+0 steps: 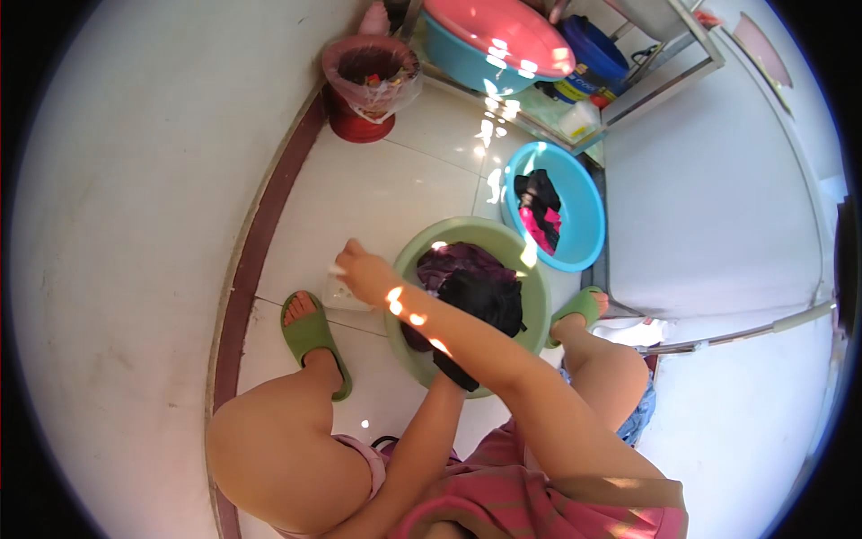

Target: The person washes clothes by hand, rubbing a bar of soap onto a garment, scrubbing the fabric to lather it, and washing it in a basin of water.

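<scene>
- Head view, laundry: dark clothes (471,292), purple and black, lie heaped in the green basin (539,296) on the tiled floor (386,189), between the person's feet in green slippers (310,337).
- Handling, judged: the cloth looks soft and limp, probably wet, so heavy and clinging when lifted; best gathered by a bunched fold, not by an edge.
- Right hand (364,269): reaches across the basin's left rim to a small white object (339,289) on the floor; fingers curled about it or on it. Whether they grip it I cannot tell.
- Left hand (453,370): at the basin's near rim, largely hidden by the right forearm and a fold of black cloth; finger state cannot be told.
- Surroundings: blue basin (579,202), smooth plastic, holds black and pink garments, just beyond the green one. Red bin (359,121) with a clear liner stands by the wall. Pink basin (503,31) is stacked on a teal one farther off.
- Surfaces: glossy tiles, with bright sun patches.
</scene>
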The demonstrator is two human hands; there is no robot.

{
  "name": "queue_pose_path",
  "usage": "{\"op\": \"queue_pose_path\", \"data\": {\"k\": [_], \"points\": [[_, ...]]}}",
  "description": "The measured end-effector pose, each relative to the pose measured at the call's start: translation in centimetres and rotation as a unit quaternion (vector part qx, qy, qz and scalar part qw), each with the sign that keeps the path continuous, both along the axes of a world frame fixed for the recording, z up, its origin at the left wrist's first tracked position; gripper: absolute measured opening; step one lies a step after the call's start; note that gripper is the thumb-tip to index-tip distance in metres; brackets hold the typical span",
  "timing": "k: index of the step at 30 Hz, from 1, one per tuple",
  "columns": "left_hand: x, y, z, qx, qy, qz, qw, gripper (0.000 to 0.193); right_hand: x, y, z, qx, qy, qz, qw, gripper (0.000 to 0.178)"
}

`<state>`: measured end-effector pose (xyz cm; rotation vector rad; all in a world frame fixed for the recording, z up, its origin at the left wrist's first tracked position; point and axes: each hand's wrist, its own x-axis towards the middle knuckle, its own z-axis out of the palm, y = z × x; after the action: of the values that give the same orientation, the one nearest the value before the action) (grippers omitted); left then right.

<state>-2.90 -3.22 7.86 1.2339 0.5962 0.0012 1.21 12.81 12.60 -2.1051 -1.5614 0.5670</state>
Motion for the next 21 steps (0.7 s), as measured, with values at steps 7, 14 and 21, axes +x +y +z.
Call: {"op": "queue_pose_path", "data": {"k": [7, 14, 21], "points": [[1.5, 3.0, 8.6, 0.007, -0.189, 0.117, 0.975, 0.027, 4.5, -13.7, 14.0, 0.091, -0.182, -0.236, 0.950, 0.046], [-2.4, 2.4, 20.5, 0.253, -0.376, 0.105, 0.885, 0.027, 0.8, -20.2, 15.6, 0.086, -0.231, -0.254, 0.935, 0.026], [-2.7, -0.4, 19.9, -0.136, -0.453, 0.024, 0.881, 0.025, -5.4, -22.6, 17.8, 0.097, -0.225, -0.167, 0.955, 0.024]]}}
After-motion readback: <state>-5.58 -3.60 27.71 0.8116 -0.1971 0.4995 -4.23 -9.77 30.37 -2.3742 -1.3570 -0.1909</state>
